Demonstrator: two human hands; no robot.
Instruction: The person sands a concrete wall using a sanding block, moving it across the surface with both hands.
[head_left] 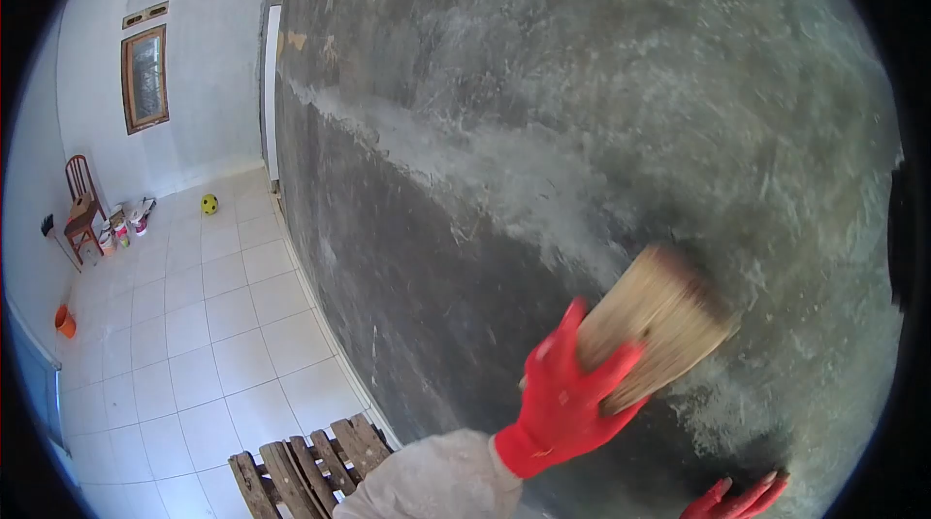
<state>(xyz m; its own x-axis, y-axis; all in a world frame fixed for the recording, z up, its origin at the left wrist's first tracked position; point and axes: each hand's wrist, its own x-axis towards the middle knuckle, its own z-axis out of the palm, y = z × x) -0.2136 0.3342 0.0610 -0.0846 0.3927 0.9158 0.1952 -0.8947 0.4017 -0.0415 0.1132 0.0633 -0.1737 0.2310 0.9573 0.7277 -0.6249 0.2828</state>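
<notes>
Left hand: red-gloved (572, 393), closed around the lower-left part of the wooden block, some fingers across its face
Wooden block: tilted, blurred, held against the grey wall (465, 179), beside a paler streak
Right hand: red-gloved (739, 500), fingers extended and apart at the wall below the wooden block (659, 325), partly cut off
Wooden slats: near the left sleeve (432, 480), above the tiled floor (228, 325)
</notes>
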